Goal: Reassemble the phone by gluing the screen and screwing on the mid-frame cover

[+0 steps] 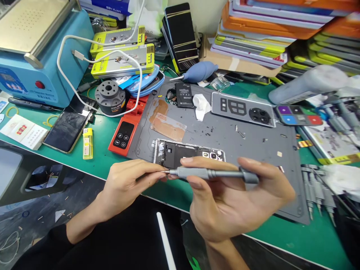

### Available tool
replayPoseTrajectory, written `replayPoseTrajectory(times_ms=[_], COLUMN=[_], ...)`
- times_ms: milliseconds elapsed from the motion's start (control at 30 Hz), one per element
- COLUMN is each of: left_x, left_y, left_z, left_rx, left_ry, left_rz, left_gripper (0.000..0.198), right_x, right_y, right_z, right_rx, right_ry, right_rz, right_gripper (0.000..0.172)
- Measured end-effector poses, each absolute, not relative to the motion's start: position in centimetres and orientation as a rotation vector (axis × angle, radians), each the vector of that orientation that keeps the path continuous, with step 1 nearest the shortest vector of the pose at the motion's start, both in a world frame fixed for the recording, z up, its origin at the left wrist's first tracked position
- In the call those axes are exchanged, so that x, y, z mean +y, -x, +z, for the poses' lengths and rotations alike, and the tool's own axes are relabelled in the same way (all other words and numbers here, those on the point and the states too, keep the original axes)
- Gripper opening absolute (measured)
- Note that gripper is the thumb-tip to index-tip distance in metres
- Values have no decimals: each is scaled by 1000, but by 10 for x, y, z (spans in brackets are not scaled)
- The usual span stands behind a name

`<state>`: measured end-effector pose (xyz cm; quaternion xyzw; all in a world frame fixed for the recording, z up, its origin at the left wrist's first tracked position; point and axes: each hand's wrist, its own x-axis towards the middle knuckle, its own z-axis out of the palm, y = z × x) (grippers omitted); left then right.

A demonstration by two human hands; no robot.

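Note:
A grey screwdriver [197, 173] lies nearly level across my right hand [239, 198], its thumb and fingers closed round the handle. At the driver's tip, my left hand [126, 187] pinches with thumb and index finger. Whether a small part is held there is too small to tell. Just behind both hands rests an opened phone [180, 152], its inner parts and camera lenses showing and its near edge partly hidden by my fingers. The phone lies on a grey work mat [197, 127].
Behind the phone are a battery [184, 95], white tissue [201, 107], a back cover [243, 108] and loose screws. A red device [123, 133], yellow lighter [87, 143] and dark phone [69, 127] lie left. More screwdrivers [317, 187] lie right. A blue machine [47, 71] stands back left.

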<state>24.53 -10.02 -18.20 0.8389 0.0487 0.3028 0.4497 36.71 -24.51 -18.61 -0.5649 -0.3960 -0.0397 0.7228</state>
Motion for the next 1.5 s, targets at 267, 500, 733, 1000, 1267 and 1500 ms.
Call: replayPoseTrajectory(times_ms=[267,500,733,1000,1267,1500], left_x=[-102,-101,-101,-102,-102,-103], left_y=[-247,-247,-248,-252,-251,-252], left_z=[-183,-187,-196,-196,-196,-197], left_rx=[111,121,75,76,90,101], left_ry=[-2020,-2033,-2288,-2495,-2411,-2412], left_rz=[748,725,857,789,791,804], left_gripper=[3,4,8,10,9,8], right_x=[-243,-243,-236,-210,-210,-212], right_y=[-367,-373,-411,-421,-422,-421], right_z=[-182,-183,-159,-172,-181,-182], right_rx=[-760,-691,-840,-1128,-1137,-1176], right_ry=[1175,1167,1465,1607,1626,1646], right_rz=[229,305,-239,-255,-191,-209], right_gripper=[52,41,53,65,63,72])
